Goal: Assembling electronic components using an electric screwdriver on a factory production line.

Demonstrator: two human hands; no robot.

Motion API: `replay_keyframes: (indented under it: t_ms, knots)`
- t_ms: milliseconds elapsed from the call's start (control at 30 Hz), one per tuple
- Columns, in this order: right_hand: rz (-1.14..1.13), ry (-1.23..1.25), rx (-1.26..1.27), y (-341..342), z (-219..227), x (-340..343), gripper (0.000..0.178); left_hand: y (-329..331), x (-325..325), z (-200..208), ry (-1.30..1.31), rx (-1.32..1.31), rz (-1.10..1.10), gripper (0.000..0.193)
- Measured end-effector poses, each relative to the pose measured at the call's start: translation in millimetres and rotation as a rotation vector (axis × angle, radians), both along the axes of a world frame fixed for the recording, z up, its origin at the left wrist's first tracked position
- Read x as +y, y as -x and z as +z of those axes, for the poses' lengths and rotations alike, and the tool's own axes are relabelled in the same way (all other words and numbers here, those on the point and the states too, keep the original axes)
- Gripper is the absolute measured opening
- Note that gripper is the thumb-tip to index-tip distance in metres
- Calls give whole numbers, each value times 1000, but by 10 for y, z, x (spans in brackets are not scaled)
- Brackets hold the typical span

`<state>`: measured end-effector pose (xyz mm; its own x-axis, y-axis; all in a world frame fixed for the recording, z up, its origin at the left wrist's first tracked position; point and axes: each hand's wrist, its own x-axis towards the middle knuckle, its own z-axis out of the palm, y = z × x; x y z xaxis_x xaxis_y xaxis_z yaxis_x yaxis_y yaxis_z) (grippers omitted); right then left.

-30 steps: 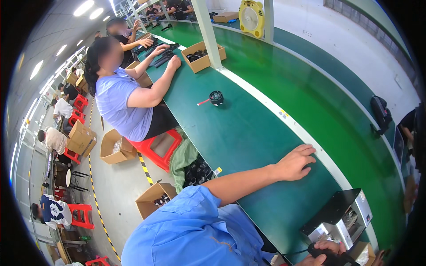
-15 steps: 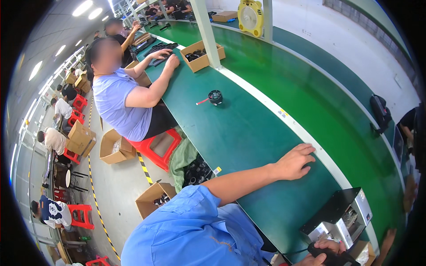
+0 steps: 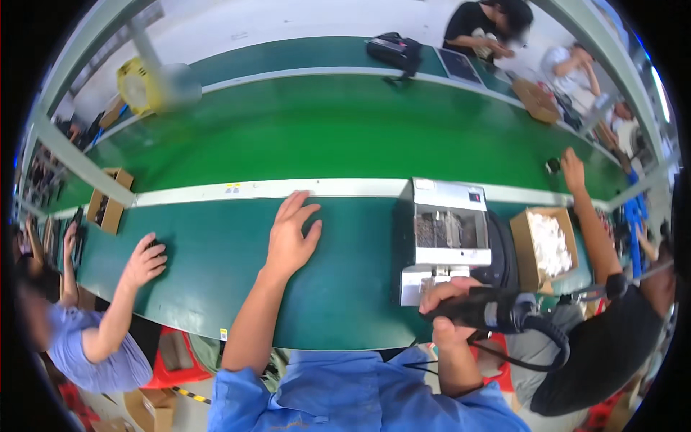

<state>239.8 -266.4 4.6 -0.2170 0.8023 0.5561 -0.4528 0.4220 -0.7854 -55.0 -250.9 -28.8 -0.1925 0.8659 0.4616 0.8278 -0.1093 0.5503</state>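
My left hand (image 3: 294, 234) lies over the green bench (image 3: 345, 288), its fingers stretched out against the white rail (image 3: 345, 189). Nothing is in it. My right hand (image 3: 452, 309) is wrapped round a black corded electric screwdriver (image 3: 489, 311), held sideways above the bench's near edge. The tool's tip is hidden by my fingers, and its thick cable loops down on the right. Just beyond that hand stands a silver and black screw feeder (image 3: 450, 255) with small dark screws in its open tray.
Right of the feeder is a carton (image 3: 529, 248) of white pieces. A co-worker's hand (image 3: 574, 173) reaches over the green belt (image 3: 345, 137) near a small black part (image 3: 553, 165). Another co-worker's hand (image 3: 144, 266) on the left holds something small and dark. A carton (image 3: 109, 201) stands far left.
My view has swung to the right. The round black part with a red wire is gone from the bench, and the left co-worker's hand has come nearer. My right hand still grips the screwdriver.
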Motion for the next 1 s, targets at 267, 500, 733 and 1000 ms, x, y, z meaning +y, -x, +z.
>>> replay_keyframes:
  t_ms: [267, 500, 733, 1000]
  knots:
    - [50, -90, -250, -96, -23, 42, 67, -40, 2, -40, 49, -23, -23, 26]
    - [-53, -182, -323, -106, 20, 5, 64, -68, -18, 3, 47, -11, -53, 26]
    - [-79, -184, -339, -96, 40, 10, 65, -49, -3, -11, 65, 13, -49, 27]
    - [-63, -167, -339, -89, 27, 26, 61, -53, 11, 7, 57, 4, -42, 27]
